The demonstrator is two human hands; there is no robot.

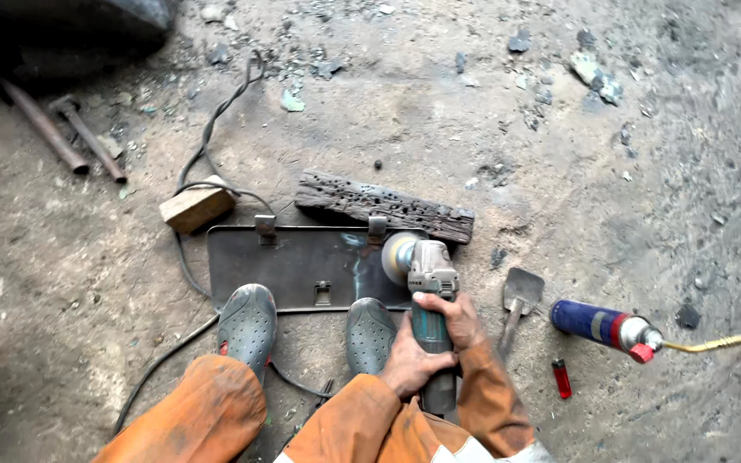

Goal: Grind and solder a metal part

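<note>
Both hands grip a grey and teal angle grinder (426, 279). My left hand (406, 358) wraps the rear of its body, and my right hand (449, 315) holds it just ahead. Its round disc (398, 255) rests against the right end of a dark flat metal plate (298, 266) lying on the dirt floor. Two hinge tabs stick up from the plate's far edge. My two grey shoes (249, 324) stand on the plate's near edge. Orange sleeves and trouser legs fill the bottom of the view.
A worn wooden beam (383, 206) lies behind the plate, a wood block (196, 206) at its left. A black cable (207, 141) snakes past. A small trowel (518, 300), blue gas torch can (602, 324) and red lighter (562, 377) lie right. Rusty tools (66, 133) lie far left.
</note>
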